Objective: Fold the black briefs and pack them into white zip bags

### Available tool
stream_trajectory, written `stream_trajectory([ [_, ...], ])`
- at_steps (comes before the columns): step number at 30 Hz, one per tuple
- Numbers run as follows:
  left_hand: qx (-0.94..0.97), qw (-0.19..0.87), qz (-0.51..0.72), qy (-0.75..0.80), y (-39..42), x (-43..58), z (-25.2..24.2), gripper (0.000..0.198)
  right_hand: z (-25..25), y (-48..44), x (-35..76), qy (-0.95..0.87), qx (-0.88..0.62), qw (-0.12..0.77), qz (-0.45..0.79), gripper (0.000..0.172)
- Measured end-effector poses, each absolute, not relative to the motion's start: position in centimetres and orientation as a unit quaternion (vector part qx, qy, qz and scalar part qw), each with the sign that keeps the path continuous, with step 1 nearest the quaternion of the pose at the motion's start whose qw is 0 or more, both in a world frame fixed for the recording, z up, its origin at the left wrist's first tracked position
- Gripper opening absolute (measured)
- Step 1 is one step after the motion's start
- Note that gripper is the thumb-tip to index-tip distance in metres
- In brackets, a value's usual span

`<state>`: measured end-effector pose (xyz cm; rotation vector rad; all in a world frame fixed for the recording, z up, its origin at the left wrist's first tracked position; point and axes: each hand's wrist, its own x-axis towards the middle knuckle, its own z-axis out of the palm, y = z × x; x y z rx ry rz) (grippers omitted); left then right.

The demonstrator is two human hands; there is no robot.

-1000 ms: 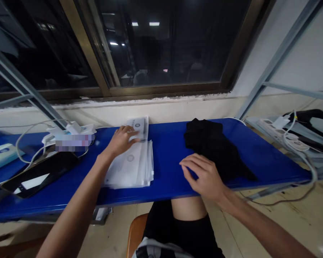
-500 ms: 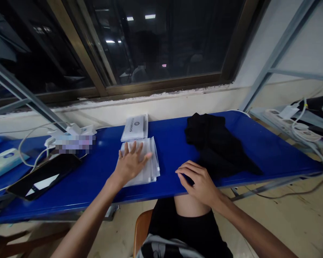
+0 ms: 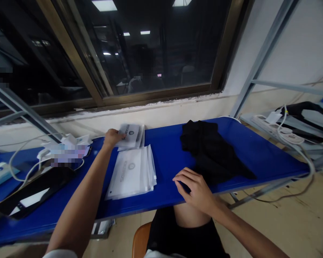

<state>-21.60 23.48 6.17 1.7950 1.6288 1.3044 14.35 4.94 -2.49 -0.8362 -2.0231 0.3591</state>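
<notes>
My left hand (image 3: 114, 137) grips the left edge of a small printed frosted packet (image 3: 132, 135) at the back of the blue table, its thumb on top. In front of it lies a stack of larger frosted zip bags (image 3: 129, 172) with a printed logo, slider ends to the right. My right hand (image 3: 192, 184) hovers at the table's front edge with fingers curled and a gap between thumb and forefinger, nothing in it. Behind and right of that hand, a crumpled black cloth (image 3: 212, 150) lies on the table.
A dark tablet (image 3: 32, 193), a power strip with white chargers (image 3: 72, 140) and cables lie at the left. Metal frame posts (image 3: 263, 61) rise on both sides. Another power strip (image 3: 282, 132) is at the right, and a window (image 3: 156, 46) is behind.
My left hand has moved from the large zip bags back to the smaller packet and taken hold of its left edge. The view has shifted slightly; my right hand keeps its pose.
</notes>
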Motion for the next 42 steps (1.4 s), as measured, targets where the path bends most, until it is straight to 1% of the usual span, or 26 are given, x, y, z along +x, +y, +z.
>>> stream_trajectory([
  [2,0.598,0.199,0.485,0.606,22.7,-21.4,7.5,0.034,-2.1,4.9,14.5,-0.807,-0.335,0.453,0.174,0.018],
  [3,0.574,0.208,0.504,0.61,21.9,-21.0,8.2,0.035,-1.8,5.1,14.6,-0.798,-0.334,0.459,0.203,0.018],
  [6,0.521,0.256,0.594,0.557,17.8,-18.3,9.5,0.049,0.3,6.3,14.7,-0.749,-0.339,0.482,0.305,0.018],
  [7,0.512,0.277,0.625,0.52,15.9,-16.8,9.3,0.054,1.3,7.1,14.6,-0.725,-0.342,0.495,0.335,0.023],
  [9,0.518,0.313,0.637,0.477,11.6,-13.4,7.8,0.058,3.2,8.9,14.3,-0.677,-0.345,0.532,0.374,0.036],
  [10,0.527,0.321,0.631,0.469,9.5,-11.7,6.7,0.057,4.0,9.8,14.0,-0.658,-0.347,0.552,0.375,0.04],
  [12,0.556,0.351,0.59,0.469,6.1,-8.9,4.4,0.049,5.2,11.3,13.4,-0.638,-0.356,0.594,0.337,0.036],
  [13,0.581,0.37,0.553,0.469,5.0,-8.0,3.5,0.052,5.6,11.7,13.1,-0.632,-0.363,0.611,0.308,0.032],
  [15,0.625,0.304,0.535,0.479,3.7,-7.4,3.1,0.068,5.9,11.7,12.6,-0.632,-0.371,0.627,0.263,0.026],
  [16,0.646,0.242,0.532,0.49,3.5,-7.5,3.6,0.074,6.0,11.2,12.4,-0.639,-0.37,0.624,0.256,0.027],
  [17,0.666,0.172,0.525,0.501,3.6,-7.9,4.5,0.074,6.1,10.5,12.2,-0.654,-0.363,0.611,0.257,0.029],
  [18,0.684,0.106,0.512,0.509,3.7,-8.3,5.7,0.069,6.2,9.7,12.0,-0.676,-0.351,0.594,0.26,0.03],
  [20,0.719,0.03,0.472,0.51,4.0,-8.9,8.4,0.043,6.7,8.0,11.5,-0.718,-0.317,0.562,0.261,0.028],
  [21,0.731,0.022,0.458,0.505,4.1,-8.9,9.6,0.03,7.0,7.3,11.2,-0.732,-0.302,0.555,0.253,0.025],
  [22,0.735,0.031,0.454,0.502,4.0,-8.8,10.5,0.023,7.3,6.7,11.0,-0.74,-0.291,0.556,0.24,0.022],
  [23,0.732,0.052,0.458,0.503,3.9,-8.5,11.0,0.019,7.6,6.2,10.7,-0.742,-0.287,0.562,0.224,0.019],
  [25,0.716,0.106,0.466,0.509,3.3,-7.7,11.1,0.018,8.1,5.8,10.3,-0.743,-0.293,0.57,0.193,0.013],
  [27,0.7,0.138,0.478,0.513,2.7,-6.9,10.4,0.019,8.5,5.9,10.1,-0.755,-0.298,0.555,0.18,0.011],
  [30,0.671,0.161,0.502,0.521,2.5,-6.7,9.1,0.022,8.8,5.9,10.2,-0.79,-0.284,0.511,0.185,0.02],
  [33,0.592,0.175,0.57,0.543,3.3,-8.2,8.6,0.025,8.4,5.3,11.1,-0.806,-0.277,0.48,0.209,0.026],
  [37,0.496,0.146,0.657,0.548,4.8,-11.5,8.7,0.027,7.2,3.8,13.6,-0.824,-0.3,0.408,0.254,0.031],
  [39,0.488,0.144,0.674,0.535,5.4,-12.6,8.4,0.027,6.9,3.2,14.7,-0.83,-0.314,0.384,0.257,0.028],
  [41,0.499,0.17,0.677,0.513,5.6,-12.8,8.1,0.026,7.1,3.1,15.3,-0.821,-0.303,0.408,0.261,0.017],
  [42,0.512,0.188,0.671,0.503,5.5,-12.7,7.9,0.025,7.4,3.2,15.3,-0.814,-0.287,0.431,0.263,0.015],
])
